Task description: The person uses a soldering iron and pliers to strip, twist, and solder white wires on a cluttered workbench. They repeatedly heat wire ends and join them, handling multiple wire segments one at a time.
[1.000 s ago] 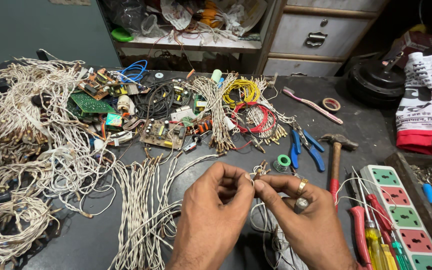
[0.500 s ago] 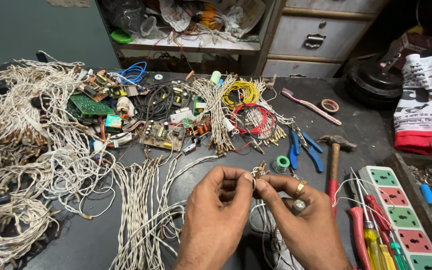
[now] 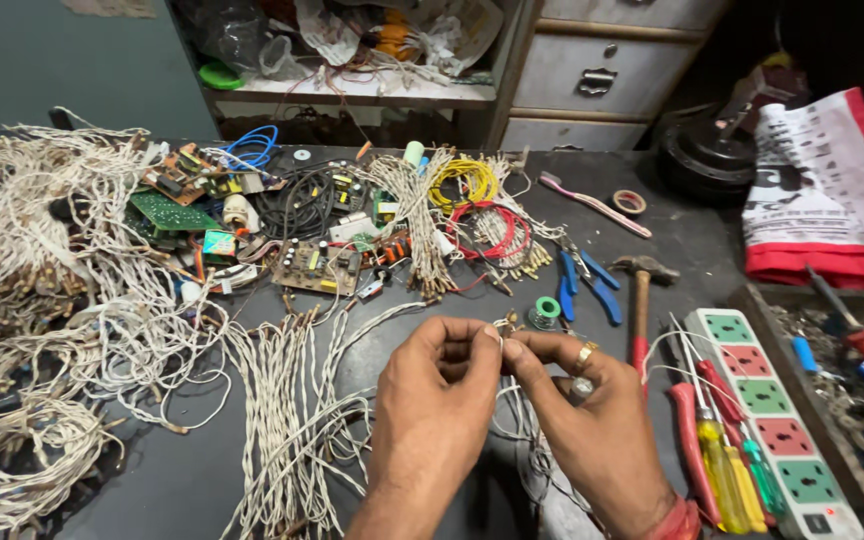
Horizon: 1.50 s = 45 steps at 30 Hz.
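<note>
My left hand [image 3: 439,400] and my right hand [image 3: 582,410] meet fingertip to fingertip low in the middle of the view, both pinching the same thin white twisted wire [image 3: 505,335]. The wire's bare end pokes up between the fingertips, and its length hangs down under my right hand. Two rings sit on my right hand. Just left of my left hand lie several long white twisted wire strands [image 3: 287,420] on the dark table [image 3: 182,480].
Heaps of white wire [image 3: 42,300] fill the left side. Circuit boards [image 3: 317,265] and yellow and red wire coils [image 3: 472,205] lie behind. A solder spool [image 3: 546,310], blue pliers [image 3: 592,280], a hammer [image 3: 642,300], screwdrivers [image 3: 717,450] and a power strip [image 3: 772,420] are at the right.
Both hands stay pinched on the wire and have shifted slightly; the fingertips have turned a little on the wire's end. Nothing else on the table has moved.
</note>
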Motion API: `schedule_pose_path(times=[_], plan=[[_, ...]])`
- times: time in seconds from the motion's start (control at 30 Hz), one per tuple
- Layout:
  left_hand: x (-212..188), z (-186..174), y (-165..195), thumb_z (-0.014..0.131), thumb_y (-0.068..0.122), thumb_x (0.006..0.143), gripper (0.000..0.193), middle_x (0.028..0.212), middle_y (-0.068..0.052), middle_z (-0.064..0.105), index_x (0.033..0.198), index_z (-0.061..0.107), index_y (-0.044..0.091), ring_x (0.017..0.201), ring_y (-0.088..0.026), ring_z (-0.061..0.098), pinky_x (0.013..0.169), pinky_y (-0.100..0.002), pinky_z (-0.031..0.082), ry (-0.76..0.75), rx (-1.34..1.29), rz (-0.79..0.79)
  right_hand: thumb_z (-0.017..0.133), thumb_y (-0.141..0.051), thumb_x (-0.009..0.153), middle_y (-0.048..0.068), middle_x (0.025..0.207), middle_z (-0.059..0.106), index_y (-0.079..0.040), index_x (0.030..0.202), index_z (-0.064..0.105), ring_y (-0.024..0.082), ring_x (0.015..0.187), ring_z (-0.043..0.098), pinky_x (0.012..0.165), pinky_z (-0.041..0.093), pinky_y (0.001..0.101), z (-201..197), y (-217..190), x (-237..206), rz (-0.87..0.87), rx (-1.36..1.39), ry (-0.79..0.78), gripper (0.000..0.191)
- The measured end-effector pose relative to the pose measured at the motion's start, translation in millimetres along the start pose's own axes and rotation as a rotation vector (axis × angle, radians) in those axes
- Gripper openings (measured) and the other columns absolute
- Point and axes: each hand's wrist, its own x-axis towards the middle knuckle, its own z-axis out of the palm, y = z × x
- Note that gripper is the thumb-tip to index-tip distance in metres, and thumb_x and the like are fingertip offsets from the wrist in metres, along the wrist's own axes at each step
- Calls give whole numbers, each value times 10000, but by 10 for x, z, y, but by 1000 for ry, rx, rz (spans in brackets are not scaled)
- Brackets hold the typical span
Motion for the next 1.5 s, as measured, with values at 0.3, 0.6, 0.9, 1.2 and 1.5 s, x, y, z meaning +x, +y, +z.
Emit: schedule_pose_path(times=[0.3, 0.6, 0.9, 1.2, 1.5], plan=[[-32, 53, -10, 722, 374, 861, 310, 803, -35, 806, 991, 758, 95, 708, -118, 762, 675, -290, 590, 27, -8, -7, 725, -133, 887, 57, 971, 824, 2, 1053, 806, 84, 888, 719, 758, 578, 244, -31, -27, -14, -76, -50, 5, 229], [35, 257, -257, 704, 281, 868, 264, 775, -35, 771, 988, 735, 48, 693, -93, 709, 657, -269, 580, 53, -186, -1, 709, -115, 907, 84, 955, 771, -9, 1119, 804, 103, 874, 674, 732, 535, 255, -2, 103, -58, -66, -88, -5, 256], [59, 289, -340, 696, 287, 876, 259, 814, -33, 783, 1006, 722, 64, 754, -100, 738, 725, -262, 593, 107, -196, 68, 708, -157, 899, 65, 1002, 826, -30, 1108, 796, 122, 961, 730, 851, 555, 268, -38, 185, -23, -98, -126, 36, 260], [1, 161, -160, 660, 313, 896, 262, 850, -37, 783, 1053, 718, 112, 797, -126, 738, 715, -309, 563, 27, 27, 41, 755, -241, 908, -77, 557, 454, -99, 1129, 815, 29, 476, 302, 426, 179, 263, -438, -73, 190, 96, -170, 32, 269], [-39, 96, -75, 667, 352, 924, 263, 861, -24, 786, 1057, 711, 129, 812, -127, 746, 720, -314, 554, -51, 113, 30, 750, -189, 874, -103, 564, 486, -80, 1101, 842, 7, 488, 301, 427, 196, 250, -422, -108, 219, 29, -151, -53, 268]])
